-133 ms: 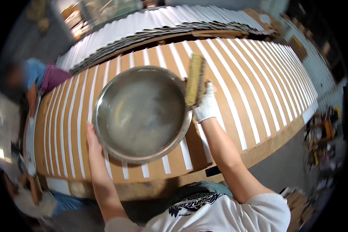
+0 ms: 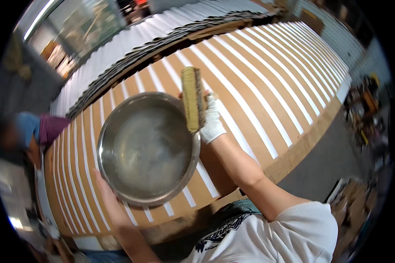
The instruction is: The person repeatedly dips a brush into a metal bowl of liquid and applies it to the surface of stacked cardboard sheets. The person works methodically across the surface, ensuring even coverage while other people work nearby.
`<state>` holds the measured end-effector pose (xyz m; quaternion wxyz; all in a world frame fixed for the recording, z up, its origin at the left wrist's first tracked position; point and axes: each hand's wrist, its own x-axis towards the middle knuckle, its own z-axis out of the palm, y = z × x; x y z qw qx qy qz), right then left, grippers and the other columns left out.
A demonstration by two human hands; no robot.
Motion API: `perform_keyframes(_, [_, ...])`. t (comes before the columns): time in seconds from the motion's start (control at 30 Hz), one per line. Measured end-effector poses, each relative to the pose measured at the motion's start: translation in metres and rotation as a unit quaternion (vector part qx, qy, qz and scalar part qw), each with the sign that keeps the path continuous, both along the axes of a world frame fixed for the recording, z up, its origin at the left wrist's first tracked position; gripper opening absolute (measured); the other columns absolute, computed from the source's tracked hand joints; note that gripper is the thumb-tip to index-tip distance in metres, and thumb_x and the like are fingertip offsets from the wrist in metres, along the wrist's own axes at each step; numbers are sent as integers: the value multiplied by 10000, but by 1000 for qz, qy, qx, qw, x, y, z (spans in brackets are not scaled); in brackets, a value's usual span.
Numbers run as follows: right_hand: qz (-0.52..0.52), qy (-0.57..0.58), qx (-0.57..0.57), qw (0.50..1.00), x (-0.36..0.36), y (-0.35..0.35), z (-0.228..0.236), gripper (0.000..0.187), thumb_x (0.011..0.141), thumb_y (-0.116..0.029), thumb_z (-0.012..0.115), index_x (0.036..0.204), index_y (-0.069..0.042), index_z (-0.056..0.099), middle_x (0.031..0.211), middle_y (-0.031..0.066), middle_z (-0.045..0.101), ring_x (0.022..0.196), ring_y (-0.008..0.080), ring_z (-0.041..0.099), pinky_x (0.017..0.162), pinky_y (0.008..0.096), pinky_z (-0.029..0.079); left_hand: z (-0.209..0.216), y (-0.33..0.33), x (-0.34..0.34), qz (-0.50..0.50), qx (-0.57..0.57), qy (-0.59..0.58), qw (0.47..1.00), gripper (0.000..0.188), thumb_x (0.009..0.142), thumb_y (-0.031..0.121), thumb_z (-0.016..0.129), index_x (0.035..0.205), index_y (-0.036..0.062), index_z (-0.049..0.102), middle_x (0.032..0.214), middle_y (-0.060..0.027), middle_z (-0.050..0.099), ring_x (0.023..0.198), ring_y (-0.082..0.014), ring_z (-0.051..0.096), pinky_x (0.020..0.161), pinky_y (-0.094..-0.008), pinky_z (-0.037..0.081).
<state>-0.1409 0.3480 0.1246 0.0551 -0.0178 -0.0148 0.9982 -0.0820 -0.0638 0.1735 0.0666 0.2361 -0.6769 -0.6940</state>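
A wide, round stainless steel basin with cloudy, pale liquid in it is held over a striped brown and white surface. My bare left hand grips its lower left side, the fingers along the rim and partly hidden. My right hand, in a white knitted glove, is closed around a thick, oblong brush with a yellowish face and a dark side. The brush stands upright at the basin's right rim. Whether the right hand also holds the rim is hidden behind it.
Stacked pale corrugated sheets lie beyond the striped surface. A person in a blue top is at the far left end; another person's gloved hand shows at lower left. Cardboard pieces and clutter lie to the right.
The whole view has turned, so the striped surface appears more slanted. The basin, the brush and both my hands sit farther left and lower in the picture. Both hands keep their hold.
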Motion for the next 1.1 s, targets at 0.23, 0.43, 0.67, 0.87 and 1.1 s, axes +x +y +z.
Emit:
perform_keyframes(0.23, [101, 113, -142, 978, 0, 39, -19, 522, 1015, -429, 531, 1338, -19, 556, 1264, 220, 647, 1119, 367, 649, 994, 511, 531, -33, 36, 4, 86, -82, 38, 992, 790, 1016, 643, 381, 1451, -12, 462, 1442, -153, 522, 1312, -307, 501, 1102, -409, 391])
perform_keyframes(0.43, [44, 13, -103, 994, 38, 94, 42, 518, 986, -409, 611, 1338, -33, 550, 1178, 188, 681, 1021, 340, 686, 888, 467, 593, 14, 80, 26, 101, -107, 2, 989, 747, 1027, 643, 351, 1310, -1, 603, 1279, -145, 623, 1182, -273, 558, 1029, -387, 417])
perform_keyframes(0.67, [38, 109, -50, 992, 40, 243, 78, 485, 979, -415, 619, 1296, -48, 597, 1209, 191, 681, 1063, 332, 688, 935, 468, 582, 51, 224, 16, 18, -59, 10, 998, 738, 1009, 684, 325, 1206, 58, 662, 1182, -137, 667, 1067, -271, 627, 917, -384, 505])
perform_keyframes(0.87, [-21, 70, 104, 992, 62, 393, 112, 566, 962, -486, 617, 1273, -13, 606, 1149, 197, 703, 992, 316, 715, 873, 442, 610, 40, 403, 3, -24, 45, 58, 997, 734, 1042, 640, 263, 1079, 32, 673, 1085, -117, 678, 1045, -229, 614, 947, -381, 477])
perform_keyframes(1.1, [-111, 73, 231, 964, 56, 556, 99, 650, 1014, -467, 527, 1398, 52, 456, 1318, 295, 576, 1238, 326, 592, 1062, 415, 516, -34, 540, -46, -94, 88, 78, 989, 716, 1058, 605, 262, 1089, 17, 670, 1019, -96, 686, 955, -187, 623, 887, -335, 494])
